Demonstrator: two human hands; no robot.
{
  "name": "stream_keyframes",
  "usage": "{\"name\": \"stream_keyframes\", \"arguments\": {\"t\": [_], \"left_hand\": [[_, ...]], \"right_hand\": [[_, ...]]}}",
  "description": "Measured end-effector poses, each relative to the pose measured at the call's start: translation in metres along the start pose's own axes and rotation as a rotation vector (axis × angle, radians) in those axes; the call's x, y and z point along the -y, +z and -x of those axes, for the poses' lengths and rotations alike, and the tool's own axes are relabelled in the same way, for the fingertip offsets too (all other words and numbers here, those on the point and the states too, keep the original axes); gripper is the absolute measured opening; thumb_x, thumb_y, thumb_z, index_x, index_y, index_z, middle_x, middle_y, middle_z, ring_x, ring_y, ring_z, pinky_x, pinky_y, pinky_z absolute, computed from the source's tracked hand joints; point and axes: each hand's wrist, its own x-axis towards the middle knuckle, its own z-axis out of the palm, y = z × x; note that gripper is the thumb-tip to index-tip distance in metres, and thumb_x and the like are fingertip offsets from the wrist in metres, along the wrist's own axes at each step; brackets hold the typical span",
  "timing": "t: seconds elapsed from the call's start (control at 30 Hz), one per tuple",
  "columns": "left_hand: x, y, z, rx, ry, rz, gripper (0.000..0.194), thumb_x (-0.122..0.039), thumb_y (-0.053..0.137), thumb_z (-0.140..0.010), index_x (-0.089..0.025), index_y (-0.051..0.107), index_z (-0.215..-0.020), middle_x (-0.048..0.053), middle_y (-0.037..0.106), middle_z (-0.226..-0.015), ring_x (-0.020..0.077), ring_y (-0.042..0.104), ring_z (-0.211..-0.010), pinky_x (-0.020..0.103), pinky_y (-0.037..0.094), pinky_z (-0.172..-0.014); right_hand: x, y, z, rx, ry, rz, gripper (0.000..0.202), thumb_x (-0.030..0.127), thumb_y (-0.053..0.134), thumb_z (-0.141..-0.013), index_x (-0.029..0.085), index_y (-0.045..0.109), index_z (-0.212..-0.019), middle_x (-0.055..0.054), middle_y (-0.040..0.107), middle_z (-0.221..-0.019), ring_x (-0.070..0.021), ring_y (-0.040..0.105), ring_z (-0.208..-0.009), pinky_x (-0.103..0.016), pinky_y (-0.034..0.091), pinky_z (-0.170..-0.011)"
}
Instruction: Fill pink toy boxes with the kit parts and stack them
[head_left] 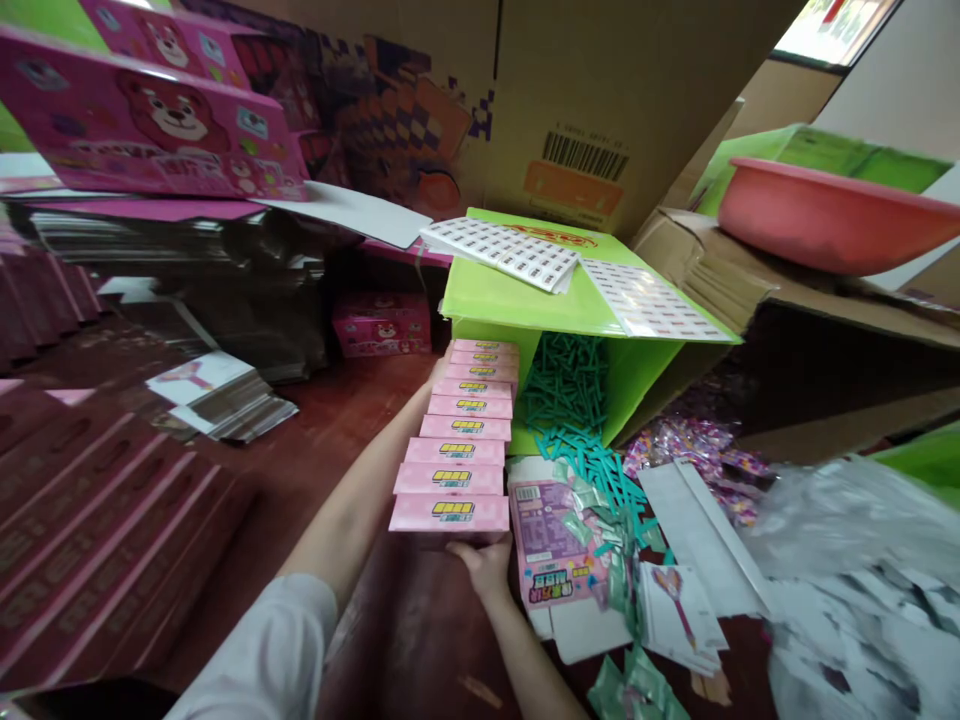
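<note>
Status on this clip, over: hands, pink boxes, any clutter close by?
Right hand at near end of pink box row; left hand mostly hidden at far end. Row stretches away from the person. Printed carton and teal sticks crowd its right side.

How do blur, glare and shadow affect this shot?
Head view: the row of pink boxes at center is fairly sharp; the stacked pink cartons at lower left look smeared; the bright opening at upper right is washed out; the inside of the brown carton at right is in deep shadow.
</note>
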Motion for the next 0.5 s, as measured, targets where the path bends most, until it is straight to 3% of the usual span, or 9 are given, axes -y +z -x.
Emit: {"name": "stream_keyframes", "arguments": {"t": [0.1, 0.17, 0.27, 0.33, 0.4, 0.5], "left_hand": [[-0.010, -0.025, 0.014, -0.113, -0.035, -0.022, 0.035, -0.044, 0.060, -0.078, -0.010, 0.064, -0.086, 0.012, 0.068, -0.097, 0.0260, 0.057, -0.104, 0.041, 0.039, -0.096], [-0.017, -0.049, 0.039, -0.161, -0.043, -0.006, 0.042, -0.049, 0.050, -0.080, -0.011, 0.064, -0.088, 0.013, 0.068, -0.100, 0.0269, 0.059, -0.103, 0.039, 0.042, -0.093], [-0.020, -0.084, 0.111, -0.111, -0.032, 0.093, 0.065, -0.063, 0.023, -0.085, -0.013, 0.062, -0.102, 0.014, 0.066, -0.109, 0.0263, 0.063, -0.097, 0.041, 0.048, -0.086], [-0.011, -0.098, 0.175, -0.011, 0.129, 0.303, 0.072, -0.071, 0.023, -0.082, -0.017, 0.057, -0.115, 0.014, 0.059, -0.125, 0.0271, 0.056, -0.114, 0.042, 0.043, -0.097], [0.005, -0.097, 0.238, -0.108, 0.253, 0.306, 0.071, -0.072, 0.046, -0.073, -0.023, 0.051, -0.124, 0.012, 0.050, -0.136, 0.0276, 0.046, -0.126, 0.042, 0.038, -0.104], [0.030, -0.073, 0.302, -0.281, 0.229, 0.059, 0.106, -0.052, 0.082, -0.044, -0.024, 0.037, -0.136, 0.013, 0.038, -0.144, 0.0310, 0.035, -0.134, 0.041, 0.032, -0.109]], "right_hand": [[0.005, 0.002, -0.005, -0.011, -0.007, 0.015, 0.065, 0.027, 0.085, -0.045, 0.013, 0.063, -0.104, -0.008, 0.072, -0.085, -0.0288, 0.066, -0.094, -0.040, 0.053, -0.086], [0.009, 0.003, -0.006, -0.011, -0.002, 0.018, 0.068, 0.027, 0.084, -0.045, 0.012, 0.062, -0.107, -0.008, 0.072, -0.086, -0.0288, 0.065, -0.096, -0.040, 0.053, -0.086], [0.011, 0.004, -0.004, -0.015, 0.018, 0.014, 0.073, 0.027, 0.083, -0.046, 0.013, 0.059, -0.113, -0.009, 0.072, -0.093, -0.0291, 0.064, -0.098, -0.041, 0.054, -0.084], [0.011, 0.004, -0.003, -0.016, 0.027, 0.011, 0.076, 0.027, 0.083, -0.046, 0.013, 0.057, -0.116, -0.010, 0.071, -0.097, -0.0295, 0.064, -0.098, -0.041, 0.054, -0.083], [0.011, 0.005, -0.002, -0.022, 0.030, 0.012, 0.076, 0.027, 0.083, -0.047, 0.013, 0.056, -0.116, -0.011, 0.071, -0.098, -0.0298, 0.065, -0.096, -0.041, 0.054, -0.081], [0.013, 0.008, -0.002, -0.018, 0.053, 0.002, 0.068, 0.028, 0.081, -0.049, 0.013, 0.058, -0.111, -0.011, 0.071, -0.094, -0.0286, 0.066, -0.089, -0.040, 0.055, -0.077]]}}
